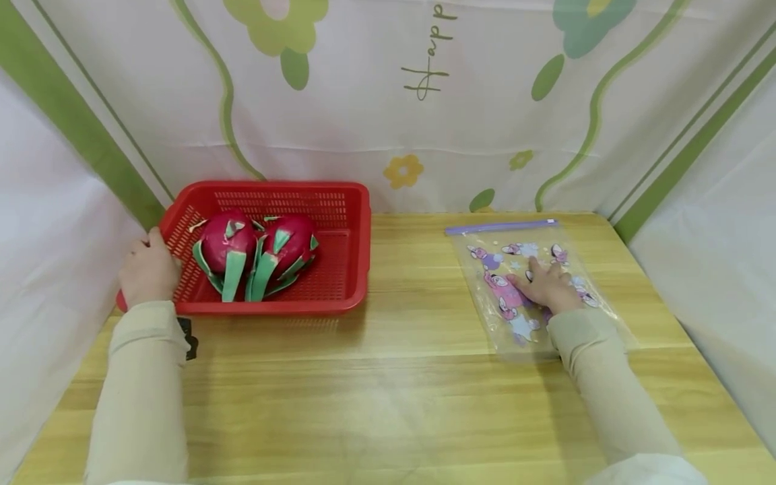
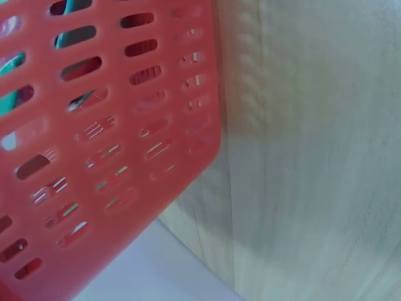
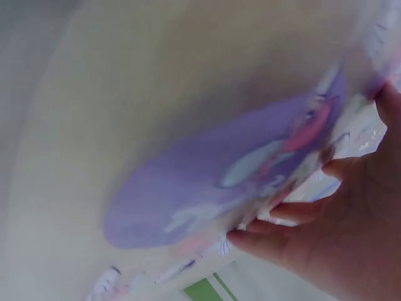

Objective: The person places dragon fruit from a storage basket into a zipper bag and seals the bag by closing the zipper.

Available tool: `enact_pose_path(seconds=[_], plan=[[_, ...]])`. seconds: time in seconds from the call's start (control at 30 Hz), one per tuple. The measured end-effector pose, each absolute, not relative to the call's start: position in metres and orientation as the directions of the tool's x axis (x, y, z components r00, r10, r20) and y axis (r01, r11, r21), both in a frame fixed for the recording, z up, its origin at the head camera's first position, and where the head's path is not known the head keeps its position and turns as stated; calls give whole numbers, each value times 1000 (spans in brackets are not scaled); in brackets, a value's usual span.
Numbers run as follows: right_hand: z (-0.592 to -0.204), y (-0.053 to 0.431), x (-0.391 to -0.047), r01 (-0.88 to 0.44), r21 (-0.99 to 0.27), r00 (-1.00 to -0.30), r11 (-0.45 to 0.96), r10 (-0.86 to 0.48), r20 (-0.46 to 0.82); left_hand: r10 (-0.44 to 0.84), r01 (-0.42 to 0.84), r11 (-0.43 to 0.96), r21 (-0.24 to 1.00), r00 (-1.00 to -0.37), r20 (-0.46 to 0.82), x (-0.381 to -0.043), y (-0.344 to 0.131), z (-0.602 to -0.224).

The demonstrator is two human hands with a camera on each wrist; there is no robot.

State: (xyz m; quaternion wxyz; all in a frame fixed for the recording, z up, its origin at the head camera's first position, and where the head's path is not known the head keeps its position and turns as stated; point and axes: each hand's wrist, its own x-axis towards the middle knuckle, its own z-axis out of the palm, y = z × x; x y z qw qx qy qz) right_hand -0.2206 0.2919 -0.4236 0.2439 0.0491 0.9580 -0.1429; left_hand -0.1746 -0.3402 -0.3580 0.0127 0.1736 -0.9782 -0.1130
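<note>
My left hand [image 1: 148,273] grips the left end of a red plastic basket [image 1: 267,308], near its corner. Inside the basket lie two dragon fruits [image 1: 229,236] with green scales, side by side toward the left. The slotted wall of the basket [image 2: 144,125] fills much of the left wrist view, where the left hand does not show. On the right, my right hand [image 1: 550,286] rests with spread fingers on a clear zip bag [image 1: 485,296] printed with pink and purple cartoon figures. A purple print and the fingertips [image 3: 241,237] on the film show in the right wrist view.
The wooden table [image 1: 388,404] carries the basket at the left and the flat bag at the right, its purple slider strip [image 1: 503,227] at the far edge. A white flowered curtain [image 1: 364,101] hangs behind, and white cloth walls stand at both sides.
</note>
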Motion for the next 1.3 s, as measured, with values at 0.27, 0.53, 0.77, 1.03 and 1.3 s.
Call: enact_pose_path(seconds=[0.27, 0.53, 0.77, 1.03, 1.3], plan=[[-422, 301, -224, 71, -341, -876, 937, -105, -470, -343, -338, 913, 230, -939, -23, -173, -342, -357], [-420, 294, -222, 96, -295, -935, 951, -15, -355, -335, -335, 915, 224, -941, -38, -170, -345, -357], [-416, 281, -217, 130, -290, -898, 948, -12, -440, -342, -342, 914, 217, -939, -37, -170, -345, -359], [-418, 283, -216, 108, -311, -872, 944, -60, -486, -336, -335, 917, 217, -941, -33, -171, -345, -360], [-420, 292, -219, 75, -352, -870, 933, -112, -481, -332, -330, 920, 210, -943, -30, -174, -341, -359]])
